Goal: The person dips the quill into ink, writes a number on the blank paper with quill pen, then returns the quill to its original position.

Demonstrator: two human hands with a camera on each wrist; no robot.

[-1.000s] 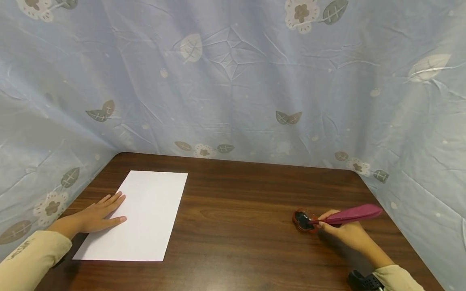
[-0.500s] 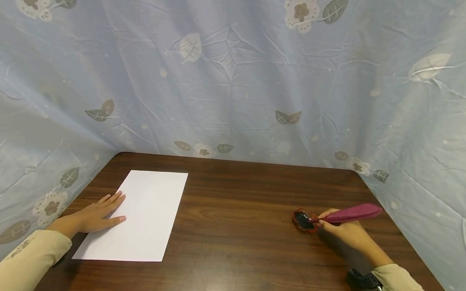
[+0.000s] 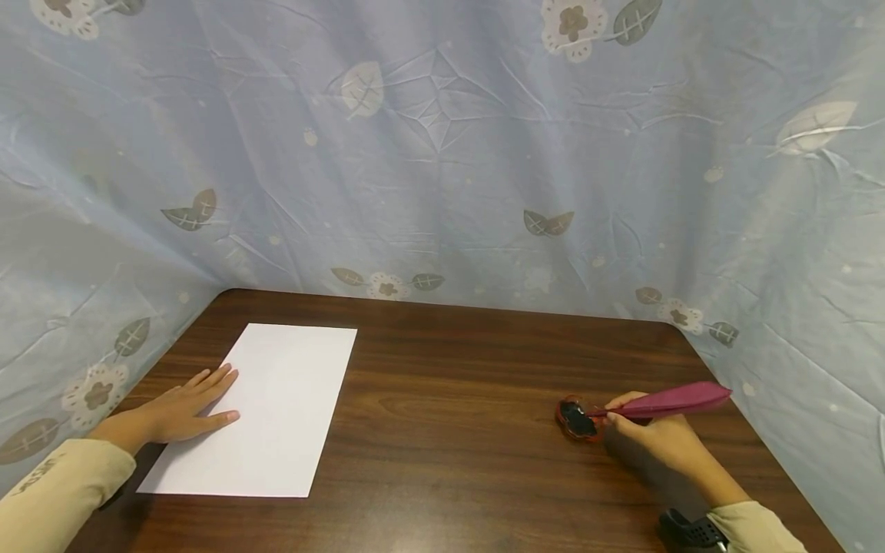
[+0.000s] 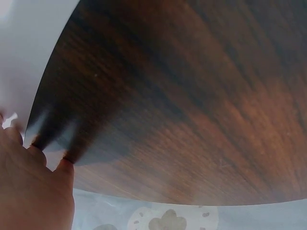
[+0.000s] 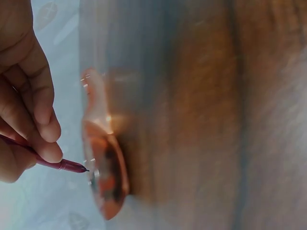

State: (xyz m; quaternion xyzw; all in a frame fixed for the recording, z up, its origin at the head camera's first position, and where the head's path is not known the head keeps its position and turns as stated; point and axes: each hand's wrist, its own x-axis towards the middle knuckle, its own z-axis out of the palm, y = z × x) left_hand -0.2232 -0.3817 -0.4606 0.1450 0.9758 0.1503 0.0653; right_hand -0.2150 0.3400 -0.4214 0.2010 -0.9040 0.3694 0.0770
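Although its plume is left free toward three o'clock, one maroon feather pen, located at four o'clock in the head view, is pinched low on its stem between the thumb and curled fingers of the right hand. Its tip is held at the edge of one small dish; whether the dish is touched cannot be told. The low grip is presumably chosen so that the point can be steered.

At eight o'clock, one white sheet is overlapped along its nine-o'clock edge by the left hand: palm down, fingers straight and spread, nothing gripped. By this the paper is probably steadied.

Materials: pen, slim-stemmed, its plume leaf-shaped; dish, translucent orange-red, shiny, lobed in outline, dark and glossy at its middle; sheet, smooth, square-cornered, unmarked where visible. All are borne by one tabletop, dark brown, wood-grained, round-cornered. Both forearms are covered by pale sleeves; one black band is worn at the right wrist. Toward twelve o'clock, one creased pale-blue cloth is hung, printed with leaves and flowers.
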